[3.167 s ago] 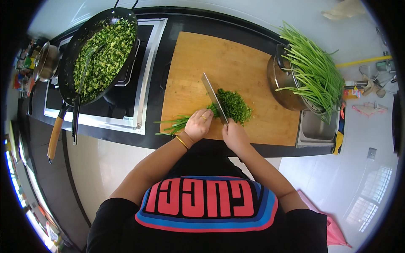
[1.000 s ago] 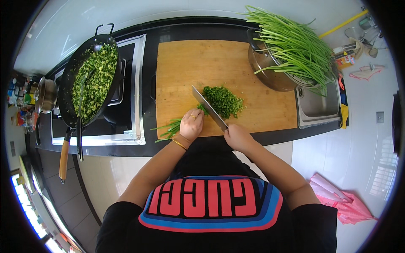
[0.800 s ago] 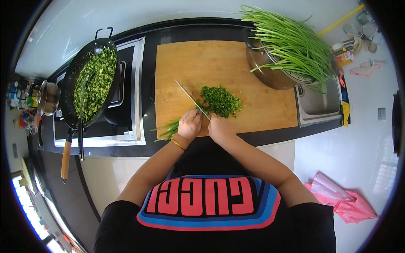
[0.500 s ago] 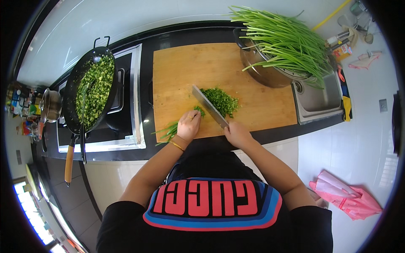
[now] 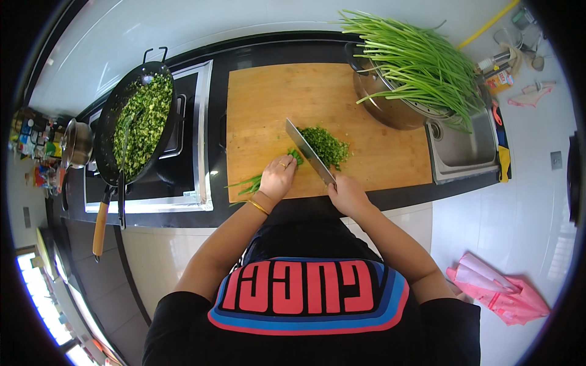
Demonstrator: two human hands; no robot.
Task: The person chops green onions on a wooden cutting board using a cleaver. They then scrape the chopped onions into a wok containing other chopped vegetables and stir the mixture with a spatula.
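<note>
My left hand point(image 5: 278, 177) is closed around a small bunch of green chives point(image 5: 249, 182), pressed to the wooden cutting board point(image 5: 259, 100). Their long ends trail out left of my wrist, and the cut ends point(image 5: 295, 155) show beyond my fingers. My right hand point(image 5: 348, 195) grips a broad cleaver point(image 5: 309, 152) by its handle, which the fingers hide. The blade stands slanted on edge, just right of the cut ends. Against its right side lies a heap of finely chopped chives point(image 5: 325, 145).
To the left, a black wok point(image 5: 105, 131) of chopped greens sits on the stove, its wooden handle point(image 5: 100, 235) jutting toward me. A steel pot point(image 5: 390, 113) topped with long chives stands at the board's far right corner, beside a sink point(image 5: 464, 146). A small pan point(image 5: 78, 146) is far left.
The whole view has shifted slightly, moving the counter a little right in the picture. Both hands keep their grips, and the cleaver stays beside the bunch with only a slight move away from me.
</note>
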